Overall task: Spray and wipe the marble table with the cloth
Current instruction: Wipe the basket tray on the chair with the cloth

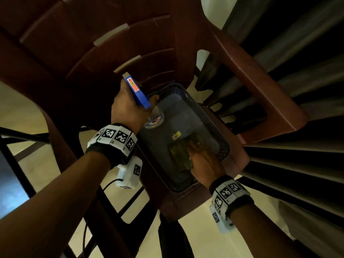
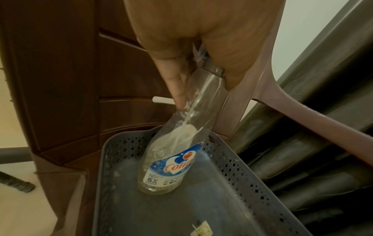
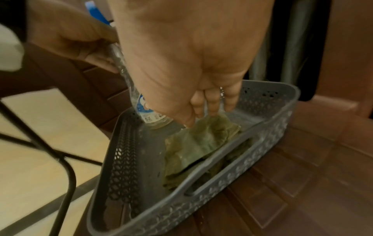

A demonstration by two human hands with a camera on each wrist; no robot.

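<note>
My left grip [image 1: 130,103] wraps the spray bottle [image 2: 171,159] by its neck, upper centre of frame, ready to lift it from the grey basket [image 3: 268,135]. Right grip [image 3: 201,95] pinches the green cloth [image 3: 193,148] w/ fingertips, centre frame. Marble desk not in view.

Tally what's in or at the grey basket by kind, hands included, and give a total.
Spray bottle: 1
Cloth: 1
Paper tag: 1
Hands: 2, left hand on the bottle, right hand on the cloth
Total: 5, all at the basket
</note>
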